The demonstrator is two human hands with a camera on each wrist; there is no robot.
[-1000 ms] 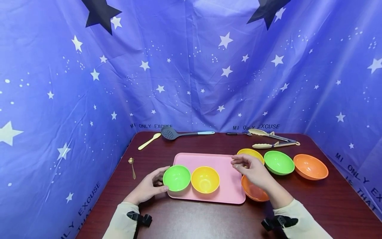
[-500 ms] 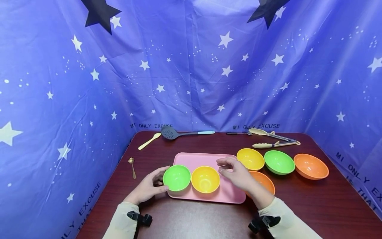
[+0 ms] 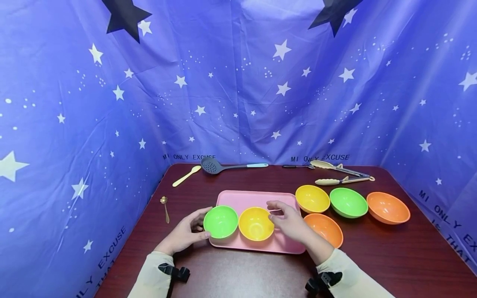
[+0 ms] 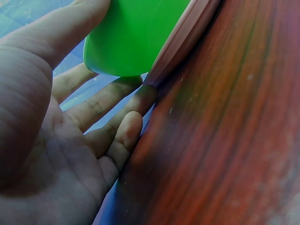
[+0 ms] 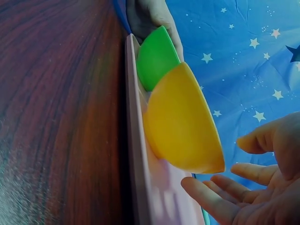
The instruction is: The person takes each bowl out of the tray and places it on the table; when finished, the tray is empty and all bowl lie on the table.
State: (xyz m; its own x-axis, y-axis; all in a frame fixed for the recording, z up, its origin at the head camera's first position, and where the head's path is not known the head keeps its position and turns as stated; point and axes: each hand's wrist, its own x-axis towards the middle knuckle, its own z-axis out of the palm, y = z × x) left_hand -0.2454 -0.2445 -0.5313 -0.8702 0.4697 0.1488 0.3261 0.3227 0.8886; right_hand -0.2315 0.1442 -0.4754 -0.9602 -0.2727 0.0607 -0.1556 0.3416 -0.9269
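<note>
A green bowl (image 3: 220, 222) stands at the left end of a pink tray (image 3: 257, 198), with a yellow bowl (image 3: 256, 224) on its right. My left hand (image 3: 185, 232) holds the green bowl from the left, thumb at its near side and fingers at the far side. In the left wrist view, fingers (image 4: 101, 101) reach to the bowl's lower wall and the tray edge. My right hand (image 3: 290, 221) is just right of the yellow bowl, thumb and fingers spread apart. The right wrist view shows these fingers (image 5: 211, 199) close to the yellow bowl's rim, holding nothing.
Right of the tray are another yellow bowl (image 3: 312, 199), a second green bowl (image 3: 348, 203) and two orange bowls, one nearer (image 3: 326, 229) and one farther right (image 3: 388, 208). A skimmer (image 3: 212, 166), tongs (image 3: 343, 180) and a pale spoon (image 3: 186, 176) lie behind. A small gold spoon (image 3: 165, 209) lies left.
My right hand has moved left, from above the bowls at the tray's right edge to beside the yellow bowl on the tray. The left hand stays at the green bowl.
</note>
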